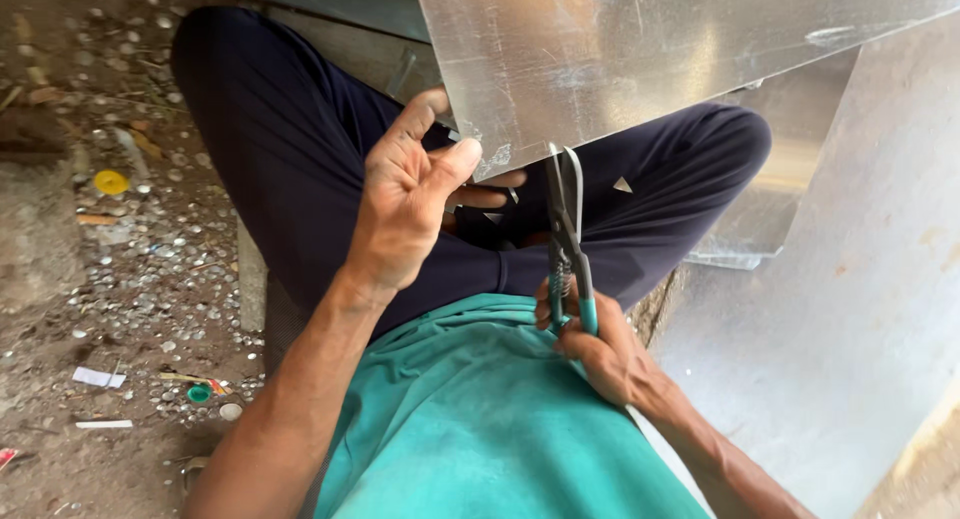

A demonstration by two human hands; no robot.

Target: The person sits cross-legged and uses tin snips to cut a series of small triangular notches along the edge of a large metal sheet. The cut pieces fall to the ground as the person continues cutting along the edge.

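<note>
A shiny metal sheet [640, 49] slants across my lap from the upper right. My left hand [405, 199] pinches the sheet's lower corner between thumb and fingers. My right hand [600, 349] is closed around the teal handles of tin snips [567, 234], whose blades point up and meet the sheet's lower edge. I sit with legs in dark trousers and a teal shirt below.
Another large metal sheet [850, 309] lies on the right under my leg. The dirt ground at left is strewn with small metal discs [150, 269], a yellow cap [111, 182], a green cap [199, 393] and paper scraps.
</note>
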